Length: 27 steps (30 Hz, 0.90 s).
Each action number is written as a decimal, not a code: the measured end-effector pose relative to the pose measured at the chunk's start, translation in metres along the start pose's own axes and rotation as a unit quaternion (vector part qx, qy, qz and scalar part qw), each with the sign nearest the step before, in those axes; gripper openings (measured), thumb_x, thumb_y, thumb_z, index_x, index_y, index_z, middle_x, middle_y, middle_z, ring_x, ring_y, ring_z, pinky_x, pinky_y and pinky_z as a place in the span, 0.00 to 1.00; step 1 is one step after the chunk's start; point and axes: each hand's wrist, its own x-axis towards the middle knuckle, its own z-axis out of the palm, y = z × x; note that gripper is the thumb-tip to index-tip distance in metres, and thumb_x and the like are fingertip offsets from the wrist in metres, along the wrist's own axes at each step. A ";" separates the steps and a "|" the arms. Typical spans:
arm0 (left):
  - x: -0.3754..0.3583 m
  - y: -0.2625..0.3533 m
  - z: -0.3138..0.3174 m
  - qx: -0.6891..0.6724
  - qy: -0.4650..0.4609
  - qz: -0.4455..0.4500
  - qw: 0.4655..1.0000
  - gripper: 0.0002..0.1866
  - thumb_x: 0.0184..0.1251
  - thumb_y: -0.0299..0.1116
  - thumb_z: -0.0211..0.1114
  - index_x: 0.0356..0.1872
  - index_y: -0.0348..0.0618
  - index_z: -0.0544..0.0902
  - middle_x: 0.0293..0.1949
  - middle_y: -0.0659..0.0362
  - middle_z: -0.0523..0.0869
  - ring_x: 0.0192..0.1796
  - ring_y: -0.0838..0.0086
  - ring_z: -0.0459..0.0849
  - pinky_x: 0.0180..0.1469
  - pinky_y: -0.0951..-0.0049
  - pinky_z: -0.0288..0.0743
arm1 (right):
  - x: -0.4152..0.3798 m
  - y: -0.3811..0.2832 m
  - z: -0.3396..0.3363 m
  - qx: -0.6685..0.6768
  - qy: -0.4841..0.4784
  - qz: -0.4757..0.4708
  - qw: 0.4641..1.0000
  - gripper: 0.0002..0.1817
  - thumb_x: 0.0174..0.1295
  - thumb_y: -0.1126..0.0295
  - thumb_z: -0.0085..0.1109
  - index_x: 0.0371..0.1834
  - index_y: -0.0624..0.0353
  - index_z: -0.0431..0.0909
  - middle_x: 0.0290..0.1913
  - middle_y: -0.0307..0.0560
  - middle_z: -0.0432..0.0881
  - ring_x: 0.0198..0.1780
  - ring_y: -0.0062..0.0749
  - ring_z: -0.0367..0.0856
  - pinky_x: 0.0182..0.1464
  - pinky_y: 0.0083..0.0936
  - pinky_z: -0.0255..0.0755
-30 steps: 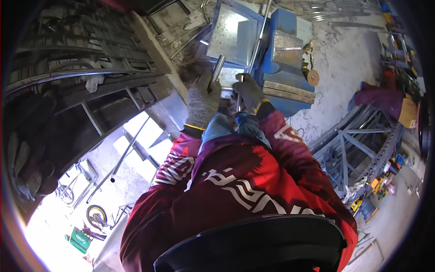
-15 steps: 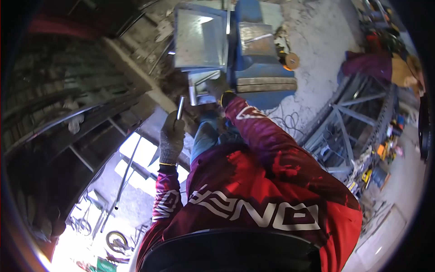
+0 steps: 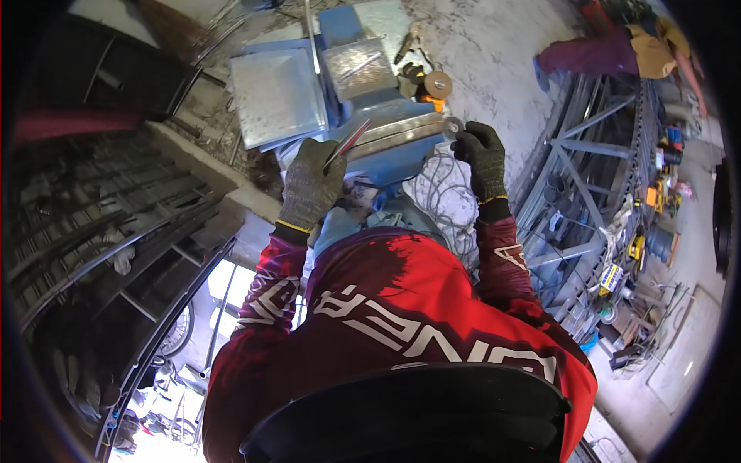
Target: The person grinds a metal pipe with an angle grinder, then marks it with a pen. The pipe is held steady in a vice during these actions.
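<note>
A left grip [image 3: 312, 177] clasps a slim silver metal rod [image 3: 356, 139] near a blue steel vise [image 3: 392, 160]; the right grip's [image 3: 484, 160] hold is unclear, between a tan-disc black-and-orange tool [image 3: 438, 86] and tangled grey cable [image 3: 443, 202].

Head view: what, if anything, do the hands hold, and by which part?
The left hand grips a silver metal bar by its near end, far end free. Whether the right hand holds the small grey disc by its fingertips cannot be told.
</note>
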 end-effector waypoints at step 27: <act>0.079 0.067 0.156 0.240 -0.078 0.035 0.967 0.16 0.63 0.35 0.69 0.52 0.45 0.84 0.46 0.52 0.81 0.50 0.52 0.79 0.53 0.51 0.73 | 0.223 0.197 0.021 -0.379 -0.082 0.202 0.899 0.53 0.37 0.25 0.76 0.49 0.68 0.84 0.44 0.56 0.90 0.47 0.44 0.90 0.51 0.39 0.82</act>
